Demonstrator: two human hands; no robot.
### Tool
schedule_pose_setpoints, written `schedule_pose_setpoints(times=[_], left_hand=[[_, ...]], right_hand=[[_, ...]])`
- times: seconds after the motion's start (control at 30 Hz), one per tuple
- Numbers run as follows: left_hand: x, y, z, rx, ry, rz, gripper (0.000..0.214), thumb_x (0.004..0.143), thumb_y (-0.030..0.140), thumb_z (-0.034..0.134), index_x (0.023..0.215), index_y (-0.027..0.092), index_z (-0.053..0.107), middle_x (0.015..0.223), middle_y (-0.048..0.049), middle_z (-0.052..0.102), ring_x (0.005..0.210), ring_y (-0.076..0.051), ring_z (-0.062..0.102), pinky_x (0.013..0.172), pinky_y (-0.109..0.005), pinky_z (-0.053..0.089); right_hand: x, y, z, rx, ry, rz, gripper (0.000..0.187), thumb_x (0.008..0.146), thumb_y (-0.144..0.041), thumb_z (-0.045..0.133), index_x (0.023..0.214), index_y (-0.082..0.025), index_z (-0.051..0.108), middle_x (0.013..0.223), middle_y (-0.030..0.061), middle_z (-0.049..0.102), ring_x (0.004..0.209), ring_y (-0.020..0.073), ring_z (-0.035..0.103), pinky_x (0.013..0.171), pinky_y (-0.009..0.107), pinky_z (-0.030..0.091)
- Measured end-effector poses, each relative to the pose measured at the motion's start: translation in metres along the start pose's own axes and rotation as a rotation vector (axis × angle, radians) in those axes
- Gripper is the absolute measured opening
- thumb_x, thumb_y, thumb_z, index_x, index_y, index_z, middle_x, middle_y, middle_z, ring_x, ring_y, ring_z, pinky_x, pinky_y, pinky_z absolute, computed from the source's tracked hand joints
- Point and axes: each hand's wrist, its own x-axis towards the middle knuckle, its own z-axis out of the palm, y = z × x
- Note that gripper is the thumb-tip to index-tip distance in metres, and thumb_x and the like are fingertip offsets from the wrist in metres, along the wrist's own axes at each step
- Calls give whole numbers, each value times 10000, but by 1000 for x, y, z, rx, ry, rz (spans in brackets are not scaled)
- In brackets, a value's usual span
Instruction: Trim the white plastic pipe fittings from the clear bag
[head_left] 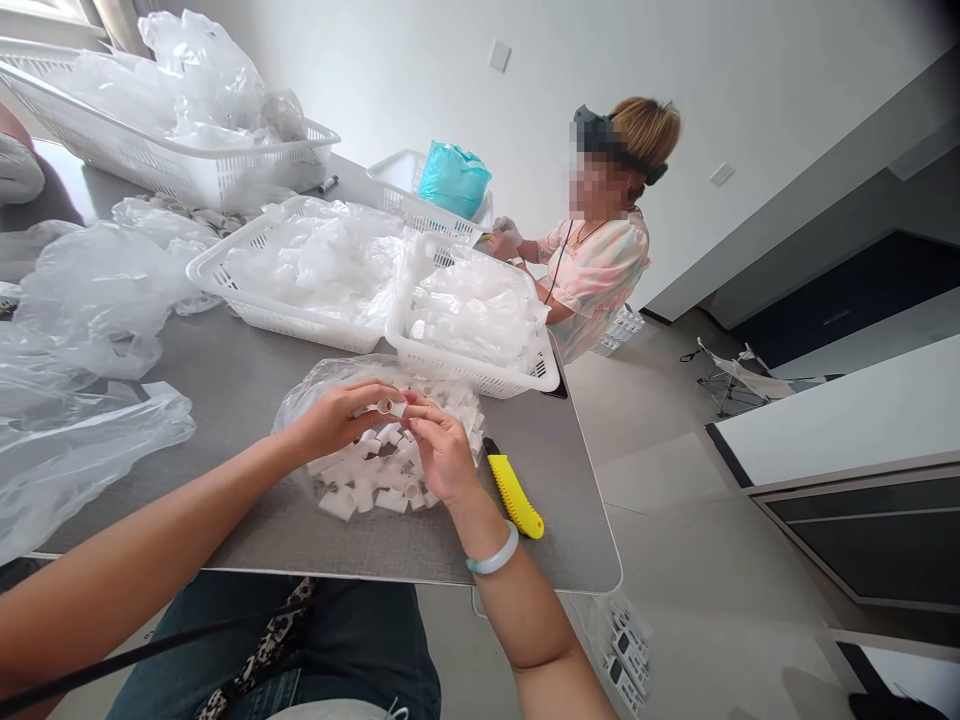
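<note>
My left hand pinches a small white tubular piece, its round open end showing. The fingers of my right hand close on the same piece from the other side. Just under both hands, a clear plastic bag lies spread on the grey table, with many similar white pieces in and around it. Right of my right hand is a yellow-handled utility knife, lying on the tabletop and touched by neither hand.
Beyond my hands stand two white baskets of clear plastic. A larger basket sits behind; loose bags cover the left. Another person works past a basket holding a turquoise bag. The table edge runs along the right.
</note>
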Motion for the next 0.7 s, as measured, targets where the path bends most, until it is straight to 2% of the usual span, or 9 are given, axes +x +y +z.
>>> schedule_pose_setpoints(times=[0.1,0.17,0.23,0.33,0.4,0.47,0.53,0.7], left_hand=[[1,2,-3,-68,-17,-161,358,944,500,540,1022,180,677,775,-25,663,598,-127,565,578,-217,458],[1,3,-4,-157,-62,-250,369,925,511,557,1038,176,664,678,9,605,520,-108,487,514,-207,416],[1,5,-5,-269,-118,-295,375,922,505,566,1072,170,643,616,32,553,476,-96,421,468,-200,372],[2,9,-6,-405,-187,-297,388,939,504,556,1095,155,624,559,44,491,447,-93,372,433,-202,328],[2,11,-7,-454,-232,-290,401,953,515,538,1083,145,623,549,41,479,438,-94,365,420,-208,317],[2,11,-7,-465,-261,-279,407,958,524,530,1066,143,624,550,38,486,427,-92,358,410,-212,313],[1,9,-6,-414,-226,-248,403,953,528,541,1060,149,627,566,35,507,428,-91,368,410,-210,323],[-1,1,-2,-97,-44,-68,316,967,448,543,1049,173,675,807,-42,659,628,-129,573,586,-216,473]], right_hand=[[-3,-8,-1,-38,156,-129,98,749,-283,622,765,-230,702,929,26,744,963,192,665,921,349,516],[-6,-11,-1,-155,177,-222,115,800,-275,582,824,-234,687,836,7,724,868,170,661,890,343,523],[-9,-13,-2,-357,115,-341,161,849,-249,534,895,-243,689,890,17,718,904,175,654,904,356,522],[-10,-9,-3,-731,26,-568,272,880,-170,461,954,-263,707,1089,55,694,1116,211,596,1021,424,476],[-9,-4,-4,-913,-4,-658,341,876,-113,429,974,-273,714,1227,71,650,1246,233,525,1089,476,429],[-9,2,-3,-989,-29,-653,383,866,-75,413,996,-274,713,1331,77,601,1325,241,472,1121,502,410],[-9,7,-1,-961,-64,-574,398,856,-65,418,1047,-265,703,1368,80,586,1355,233,463,1132,484,420],[-7,9,4,-547,-169,-221,397,827,-134,480,1163,-225,672,1481,72,526,1378,204,494,1013,329,544]])
